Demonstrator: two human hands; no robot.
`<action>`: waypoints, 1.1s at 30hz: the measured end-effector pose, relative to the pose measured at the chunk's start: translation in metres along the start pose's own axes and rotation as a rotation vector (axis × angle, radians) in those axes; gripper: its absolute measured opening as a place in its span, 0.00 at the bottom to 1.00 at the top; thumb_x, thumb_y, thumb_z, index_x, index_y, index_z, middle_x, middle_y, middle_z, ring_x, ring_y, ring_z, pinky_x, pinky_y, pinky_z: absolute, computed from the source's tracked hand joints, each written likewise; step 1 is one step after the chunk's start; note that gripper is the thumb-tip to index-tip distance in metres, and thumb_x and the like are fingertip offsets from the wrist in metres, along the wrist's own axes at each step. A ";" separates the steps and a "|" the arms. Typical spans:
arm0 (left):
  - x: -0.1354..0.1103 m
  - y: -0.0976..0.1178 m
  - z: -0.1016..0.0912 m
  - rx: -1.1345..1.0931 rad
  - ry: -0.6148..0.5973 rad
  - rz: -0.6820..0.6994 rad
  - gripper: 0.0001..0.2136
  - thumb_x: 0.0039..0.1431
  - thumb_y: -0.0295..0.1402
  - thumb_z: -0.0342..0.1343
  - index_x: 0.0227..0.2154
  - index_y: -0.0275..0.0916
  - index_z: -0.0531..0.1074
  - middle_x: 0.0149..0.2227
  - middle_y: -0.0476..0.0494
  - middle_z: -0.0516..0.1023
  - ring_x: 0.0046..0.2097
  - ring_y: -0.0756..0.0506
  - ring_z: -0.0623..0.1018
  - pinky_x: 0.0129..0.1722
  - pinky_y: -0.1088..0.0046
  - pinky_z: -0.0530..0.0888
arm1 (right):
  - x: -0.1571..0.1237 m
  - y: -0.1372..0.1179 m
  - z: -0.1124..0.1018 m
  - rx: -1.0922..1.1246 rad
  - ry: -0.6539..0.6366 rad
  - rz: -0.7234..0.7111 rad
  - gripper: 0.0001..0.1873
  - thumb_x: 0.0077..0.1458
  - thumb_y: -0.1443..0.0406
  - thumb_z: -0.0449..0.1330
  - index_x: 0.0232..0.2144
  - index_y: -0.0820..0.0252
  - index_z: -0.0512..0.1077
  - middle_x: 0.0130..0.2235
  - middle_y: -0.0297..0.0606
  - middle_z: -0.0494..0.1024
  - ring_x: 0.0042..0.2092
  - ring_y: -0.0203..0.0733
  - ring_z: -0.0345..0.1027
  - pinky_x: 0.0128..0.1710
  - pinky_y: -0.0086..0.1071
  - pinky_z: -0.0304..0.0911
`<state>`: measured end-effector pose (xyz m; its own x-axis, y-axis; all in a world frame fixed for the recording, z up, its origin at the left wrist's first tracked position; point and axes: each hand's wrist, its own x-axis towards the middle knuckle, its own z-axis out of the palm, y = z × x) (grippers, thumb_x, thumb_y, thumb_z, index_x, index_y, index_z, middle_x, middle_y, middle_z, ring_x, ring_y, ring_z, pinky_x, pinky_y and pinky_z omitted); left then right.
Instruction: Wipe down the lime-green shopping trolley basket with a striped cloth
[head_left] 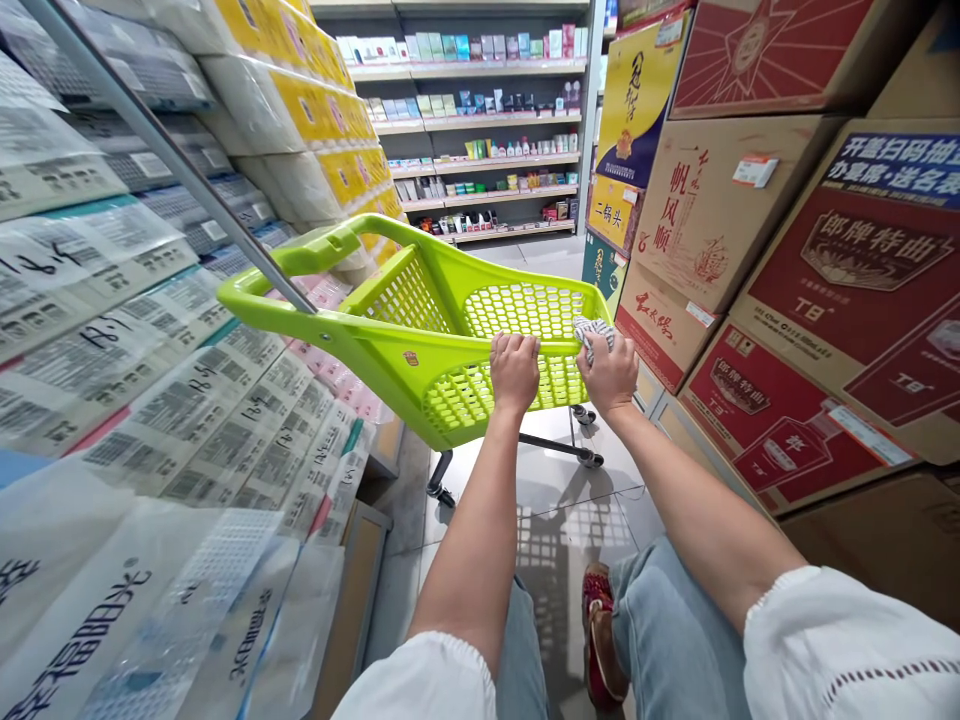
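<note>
A lime-green shopping cart [375, 385] stands turned across the aisle in front of me, its perforated basket holding nothing that I can see. My left hand [515, 370] is closed over the basket's near rim. Further right, near the basket's end corner, my right hand [609, 368] has its fingers wrapped round a striped cloth [592, 332] that lies against the rim. The cart's handle end points left, towards the stacked paper packs.
Wrapped tissue packs [247, 400] are piled along the left, with a grey metal pole [172, 150] slanting past them. Cardboard boxes [697, 210] are stacked at right. Shelves [487, 125] of small cartons and bottles stand ahead. Tiled floor [570, 540] shows below the cart.
</note>
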<state>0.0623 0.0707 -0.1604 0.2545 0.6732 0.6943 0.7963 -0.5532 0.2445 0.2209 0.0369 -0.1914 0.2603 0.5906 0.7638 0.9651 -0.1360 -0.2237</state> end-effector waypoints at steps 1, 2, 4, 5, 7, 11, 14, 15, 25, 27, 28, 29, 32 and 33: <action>0.000 0.000 0.001 0.002 0.013 -0.007 0.12 0.65 0.35 0.41 0.36 0.45 0.71 0.38 0.44 0.74 0.47 0.42 0.69 0.61 0.58 0.56 | -0.001 -0.008 0.000 0.021 0.005 -0.011 0.18 0.60 0.58 0.49 0.47 0.54 0.71 0.46 0.47 0.68 0.46 0.50 0.57 0.44 0.41 0.55; 0.000 0.000 0.002 0.006 0.023 -0.010 0.12 0.65 0.35 0.42 0.35 0.45 0.71 0.38 0.44 0.73 0.47 0.42 0.69 0.61 0.58 0.57 | -0.002 -0.019 0.000 0.048 0.006 -0.034 0.18 0.60 0.57 0.49 0.47 0.53 0.71 0.47 0.47 0.67 0.46 0.50 0.57 0.44 0.41 0.55; 0.000 -0.002 0.003 0.016 0.025 -0.003 0.10 0.64 0.34 0.44 0.33 0.44 0.70 0.37 0.44 0.73 0.46 0.42 0.69 0.61 0.58 0.57 | -0.004 -0.042 0.001 0.104 -0.002 -0.100 0.18 0.60 0.57 0.50 0.48 0.53 0.71 0.47 0.46 0.67 0.45 0.49 0.57 0.45 0.41 0.55; 0.000 -0.003 0.003 0.018 0.017 0.006 0.09 0.63 0.34 0.45 0.32 0.44 0.70 0.37 0.44 0.73 0.46 0.42 0.69 0.61 0.59 0.57 | -0.005 -0.051 0.003 0.121 0.005 -0.088 0.18 0.59 0.57 0.50 0.48 0.53 0.70 0.47 0.47 0.67 0.45 0.49 0.57 0.45 0.41 0.55; 0.000 -0.006 0.002 0.016 -0.004 0.023 0.08 0.63 0.34 0.46 0.31 0.43 0.70 0.37 0.44 0.73 0.46 0.42 0.69 0.61 0.60 0.57 | -0.006 -0.061 0.006 0.135 -0.003 -0.098 0.18 0.59 0.57 0.50 0.49 0.52 0.70 0.47 0.47 0.67 0.46 0.49 0.57 0.45 0.41 0.55; 0.000 -0.009 -0.001 -0.002 -0.002 0.028 0.11 0.65 0.35 0.43 0.34 0.44 0.70 0.38 0.44 0.74 0.47 0.42 0.70 0.61 0.59 0.57 | -0.005 -0.043 0.008 0.091 -0.047 -0.233 0.18 0.59 0.57 0.51 0.49 0.50 0.70 0.49 0.46 0.67 0.46 0.48 0.58 0.44 0.40 0.54; 0.001 -0.008 -0.002 -0.024 0.008 0.027 0.12 0.66 0.36 0.41 0.35 0.45 0.71 0.38 0.45 0.75 0.47 0.42 0.70 0.60 0.58 0.57 | -0.002 -0.018 0.005 0.036 -0.038 -0.237 0.18 0.58 0.57 0.51 0.49 0.51 0.70 0.47 0.46 0.68 0.45 0.48 0.58 0.43 0.39 0.55; 0.001 -0.008 -0.002 -0.030 0.010 0.027 0.13 0.66 0.37 0.41 0.35 0.45 0.71 0.38 0.45 0.75 0.46 0.43 0.70 0.60 0.58 0.57 | -0.001 -0.009 0.003 0.023 -0.035 -0.220 0.18 0.58 0.57 0.51 0.48 0.52 0.71 0.47 0.46 0.69 0.44 0.48 0.58 0.42 0.39 0.55; 0.005 0.010 0.003 0.011 0.024 0.037 0.13 0.64 0.33 0.42 0.35 0.43 0.72 0.40 0.43 0.75 0.50 0.42 0.70 0.64 0.56 0.55 | 0.011 0.032 -0.006 0.133 -0.072 -0.023 0.17 0.56 0.59 0.52 0.45 0.56 0.72 0.39 0.43 0.73 0.42 0.48 0.60 0.42 0.37 0.57; 0.004 0.023 0.012 -0.018 -0.010 0.111 0.12 0.64 0.31 0.42 0.40 0.42 0.71 0.46 0.43 0.74 0.52 0.43 0.68 0.64 0.57 0.54 | 0.013 0.028 -0.008 0.149 -0.092 0.000 0.17 0.55 0.59 0.51 0.44 0.57 0.72 0.39 0.44 0.73 0.42 0.48 0.60 0.42 0.37 0.57; 0.004 0.029 0.016 -0.034 -0.026 0.130 0.13 0.65 0.32 0.41 0.42 0.42 0.71 0.46 0.43 0.74 0.52 0.44 0.69 0.64 0.59 0.55 | 0.014 0.026 -0.009 0.150 -0.104 0.015 0.17 0.55 0.59 0.51 0.44 0.58 0.72 0.39 0.44 0.73 0.42 0.48 0.60 0.41 0.37 0.56; 0.003 0.035 0.021 -0.043 -0.026 0.117 0.13 0.65 0.32 0.41 0.44 0.43 0.70 0.46 0.43 0.74 0.52 0.44 0.69 0.63 0.59 0.55 | 0.014 0.023 -0.010 0.147 -0.116 0.030 0.17 0.55 0.59 0.51 0.44 0.58 0.72 0.39 0.44 0.73 0.42 0.48 0.60 0.41 0.37 0.56; 0.002 0.043 0.032 -0.056 -0.006 0.039 0.13 0.66 0.35 0.39 0.38 0.43 0.70 0.40 0.45 0.75 0.48 0.44 0.70 0.61 0.60 0.57 | 0.013 0.014 -0.015 0.139 -0.146 0.061 0.17 0.55 0.58 0.51 0.44 0.57 0.71 0.39 0.44 0.73 0.42 0.48 0.60 0.41 0.36 0.56; 0.003 0.043 0.034 -0.056 0.000 0.024 0.14 0.67 0.36 0.39 0.35 0.43 0.70 0.38 0.45 0.75 0.47 0.44 0.71 0.61 0.60 0.57 | 0.012 0.012 -0.016 0.139 -0.151 0.064 0.17 0.55 0.58 0.51 0.44 0.57 0.71 0.38 0.43 0.73 0.42 0.48 0.61 0.40 0.36 0.56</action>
<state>0.1155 0.0653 -0.1712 0.2733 0.6594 0.7003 0.7579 -0.5959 0.2654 0.2357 0.0295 -0.1746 0.3039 0.6981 0.6483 0.9308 -0.0726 -0.3581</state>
